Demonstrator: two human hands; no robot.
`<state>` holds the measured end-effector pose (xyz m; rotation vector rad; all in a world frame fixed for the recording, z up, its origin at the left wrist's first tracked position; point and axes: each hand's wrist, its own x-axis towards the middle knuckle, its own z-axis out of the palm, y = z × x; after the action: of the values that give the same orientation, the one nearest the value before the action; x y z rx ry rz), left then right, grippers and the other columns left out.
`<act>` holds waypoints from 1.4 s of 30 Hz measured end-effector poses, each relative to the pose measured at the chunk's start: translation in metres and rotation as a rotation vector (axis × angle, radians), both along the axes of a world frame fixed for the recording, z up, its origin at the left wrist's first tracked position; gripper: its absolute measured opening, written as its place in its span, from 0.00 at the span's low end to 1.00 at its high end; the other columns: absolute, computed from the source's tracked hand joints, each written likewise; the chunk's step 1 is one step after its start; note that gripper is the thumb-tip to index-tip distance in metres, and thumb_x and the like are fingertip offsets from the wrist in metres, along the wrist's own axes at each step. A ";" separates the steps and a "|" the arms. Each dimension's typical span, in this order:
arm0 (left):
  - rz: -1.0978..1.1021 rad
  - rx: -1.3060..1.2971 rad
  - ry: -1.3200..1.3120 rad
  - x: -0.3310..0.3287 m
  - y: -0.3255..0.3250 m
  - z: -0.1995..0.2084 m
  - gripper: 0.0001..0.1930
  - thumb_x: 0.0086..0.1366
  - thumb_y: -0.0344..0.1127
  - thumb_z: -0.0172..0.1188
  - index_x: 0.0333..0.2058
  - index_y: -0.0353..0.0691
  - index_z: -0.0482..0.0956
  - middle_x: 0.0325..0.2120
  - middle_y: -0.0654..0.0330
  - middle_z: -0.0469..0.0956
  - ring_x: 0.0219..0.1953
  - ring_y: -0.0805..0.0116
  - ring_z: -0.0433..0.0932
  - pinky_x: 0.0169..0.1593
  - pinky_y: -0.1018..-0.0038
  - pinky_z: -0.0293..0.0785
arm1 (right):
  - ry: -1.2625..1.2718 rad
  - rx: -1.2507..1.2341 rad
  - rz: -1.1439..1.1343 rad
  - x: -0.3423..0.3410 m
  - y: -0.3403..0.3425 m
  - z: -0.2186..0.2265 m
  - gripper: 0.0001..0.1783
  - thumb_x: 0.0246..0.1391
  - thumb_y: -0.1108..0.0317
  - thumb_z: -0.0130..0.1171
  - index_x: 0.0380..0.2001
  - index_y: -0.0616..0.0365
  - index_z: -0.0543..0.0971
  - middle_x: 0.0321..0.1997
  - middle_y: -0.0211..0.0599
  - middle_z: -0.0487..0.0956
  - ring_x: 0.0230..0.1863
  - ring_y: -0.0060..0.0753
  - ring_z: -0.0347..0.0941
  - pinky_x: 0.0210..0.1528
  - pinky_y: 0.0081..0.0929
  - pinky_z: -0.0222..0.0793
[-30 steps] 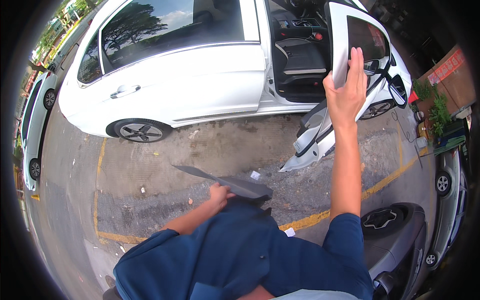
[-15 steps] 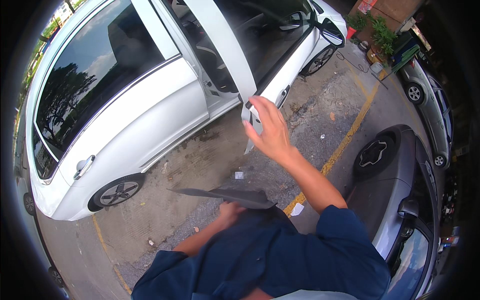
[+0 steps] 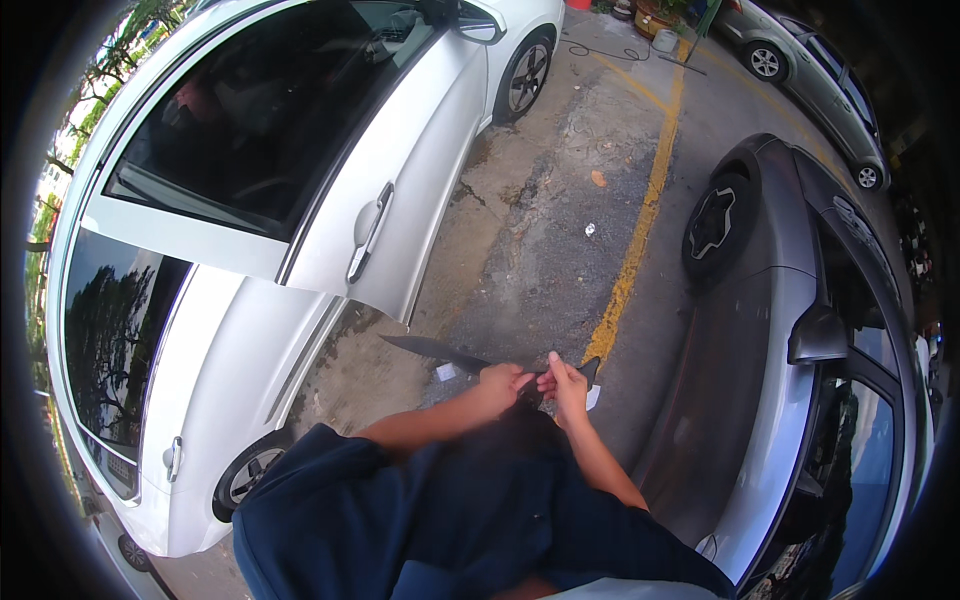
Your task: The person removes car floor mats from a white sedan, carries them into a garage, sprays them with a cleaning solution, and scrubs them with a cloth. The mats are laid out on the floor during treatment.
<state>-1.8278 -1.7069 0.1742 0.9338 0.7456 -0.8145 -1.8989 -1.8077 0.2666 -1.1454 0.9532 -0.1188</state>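
In front of my body I hold a thin dark grey sheet [image 3: 430, 348] with a pointed left end. My left hand [image 3: 500, 388] is closed on its near edge. Close beside it, my right hand [image 3: 563, 388] has its fingers bent at the same sheet's right part. Most of the sheet is seen nearly edge-on, so its full shape is hidden. Ahead and to the left is a white car's front door [image 3: 400, 220], whose rear edge juts out past the body; neither hand touches it.
The white car's rear side [image 3: 200, 330] runs along my left. A dark grey car [image 3: 740, 330] stands close on my right. A yellow line [image 3: 640, 240] and paper scraps mark the ground between them. Farther off are a silver car [image 3: 790, 60] and a cable [image 3: 610, 48].
My right hand has left the white car's door edge and come down to the sheet. The view has shifted forward, and the gap into the car's interior no longer shows.
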 end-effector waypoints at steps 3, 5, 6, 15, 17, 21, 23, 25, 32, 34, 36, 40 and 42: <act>-0.224 -0.117 -0.400 0.023 -0.058 -0.011 0.01 0.53 0.21 0.48 0.25 0.28 0.67 0.27 0.51 0.69 0.30 0.59 0.72 0.42 0.68 0.73 | -0.015 -0.067 -0.059 0.015 -0.050 -0.001 0.22 0.45 0.48 0.55 0.18 0.58 0.72 0.16 0.30 0.72 0.15 0.19 0.66 0.15 0.13 0.58; -0.129 -0.162 -0.249 0.046 -0.107 0.022 0.01 0.53 0.20 0.46 0.25 0.29 0.67 0.28 0.51 0.69 0.31 0.60 0.71 0.42 0.68 0.72 | 0.004 -0.048 -0.059 0.027 -0.084 0.005 0.23 0.45 0.47 0.55 0.17 0.58 0.72 0.16 0.31 0.72 0.15 0.19 0.66 0.15 0.14 0.58; -0.024 -0.174 -0.084 0.059 -0.134 0.045 0.02 0.53 0.19 0.45 0.25 0.29 0.67 0.28 0.51 0.69 0.31 0.60 0.71 0.42 0.68 0.72 | 0.020 0.001 -0.072 0.037 -0.100 0.011 0.23 0.45 0.46 0.55 0.17 0.57 0.72 0.16 0.31 0.72 0.15 0.19 0.66 0.15 0.14 0.58; -0.223 -0.129 -0.256 0.169 -0.340 0.006 0.02 0.51 0.19 0.48 0.23 0.30 0.67 0.22 0.51 0.70 0.23 0.61 0.73 0.23 0.70 0.73 | -0.012 -0.220 -0.292 0.173 -0.280 -0.041 0.23 0.48 0.54 0.50 0.09 0.59 0.71 0.11 0.31 0.70 0.10 0.21 0.62 0.12 0.18 0.57; -0.128 -0.155 -0.085 0.203 -0.385 0.049 0.02 0.52 0.19 0.49 0.23 0.30 0.67 0.22 0.51 0.70 0.24 0.62 0.73 0.25 0.71 0.74 | 0.059 -0.387 -0.292 0.204 -0.332 -0.047 0.18 0.48 0.62 0.48 0.12 0.62 0.72 0.14 0.35 0.72 0.13 0.23 0.65 0.17 0.17 0.59; -0.391 -0.300 -0.121 0.291 -0.454 0.083 0.08 0.53 0.29 0.54 0.34 0.36 0.71 0.30 0.55 0.74 0.33 0.65 0.73 0.38 0.70 0.72 | -0.137 -0.212 -0.529 0.277 -0.445 -0.047 0.14 0.48 0.66 0.46 0.19 0.66 0.72 0.22 0.43 0.76 0.22 0.29 0.72 0.24 0.19 0.65; -0.549 -0.342 -0.166 0.339 -0.474 0.103 0.14 0.54 0.33 0.55 0.39 0.36 0.69 0.35 0.54 0.73 0.36 0.64 0.72 0.41 0.70 0.70 | -0.178 -0.187 -0.684 0.318 -0.504 -0.028 0.13 0.48 0.66 0.46 0.22 0.67 0.71 0.25 0.44 0.76 0.24 0.29 0.72 0.26 0.19 0.66; -0.687 -0.328 -0.238 0.378 -0.495 0.111 0.16 0.54 0.36 0.55 0.41 0.37 0.68 0.37 0.54 0.73 0.37 0.65 0.72 0.42 0.70 0.70 | -0.265 -0.170 -0.716 0.343 -0.563 -0.005 0.13 0.48 0.65 0.46 0.26 0.67 0.70 0.28 0.43 0.75 0.28 0.28 0.71 0.30 0.20 0.66; -0.905 -0.001 -0.544 0.498 -0.578 -0.002 0.12 0.53 0.38 0.54 0.35 0.39 0.73 0.28 0.62 0.75 0.27 0.75 0.72 0.31 0.77 0.70 | -0.492 -0.262 -0.827 0.450 -0.743 0.056 0.13 0.51 0.65 0.47 0.26 0.66 0.72 0.27 0.40 0.75 0.28 0.25 0.69 0.32 0.19 0.64; -0.980 0.172 -0.653 0.536 -0.587 -0.074 0.10 0.53 0.38 0.55 0.31 0.38 0.74 0.21 0.62 0.74 0.23 0.74 0.71 0.28 0.78 0.69 | -0.531 -0.270 -0.862 0.473 -0.800 0.052 0.13 0.51 0.65 0.47 0.26 0.66 0.72 0.27 0.39 0.75 0.29 0.25 0.69 0.33 0.19 0.64; -1.012 0.432 -0.573 0.586 -0.576 -0.137 0.10 0.53 0.38 0.52 0.21 0.38 0.74 0.14 0.62 0.70 0.18 0.73 0.69 0.20 0.74 0.64 | -0.574 -0.267 -0.881 0.507 -0.855 0.043 0.12 0.52 0.65 0.47 0.26 0.66 0.72 0.27 0.39 0.75 0.29 0.24 0.69 0.33 0.19 0.64; -0.778 0.927 -0.057 0.653 -0.556 -0.169 0.09 0.55 0.37 0.51 0.31 0.39 0.70 0.19 0.60 0.72 0.17 0.67 0.70 0.20 0.71 0.68 | -0.581 -0.227 -0.962 0.564 -0.971 0.036 0.12 0.51 0.66 0.47 0.26 0.66 0.72 0.27 0.38 0.75 0.29 0.24 0.69 0.33 0.19 0.64; -0.554 0.832 0.085 0.665 -0.576 -0.139 0.08 0.54 0.36 0.51 0.28 0.38 0.71 0.18 0.60 0.71 0.16 0.67 0.70 0.18 0.71 0.67 | -0.553 -0.209 -1.020 0.589 -1.024 0.037 0.12 0.51 0.66 0.47 0.26 0.67 0.72 0.27 0.38 0.75 0.29 0.24 0.69 0.33 0.19 0.64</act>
<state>-1.1627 -2.2833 0.0356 1.9183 0.9344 -1.0428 -1.3103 -2.8313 0.3034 -0.6439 0.9431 -1.3115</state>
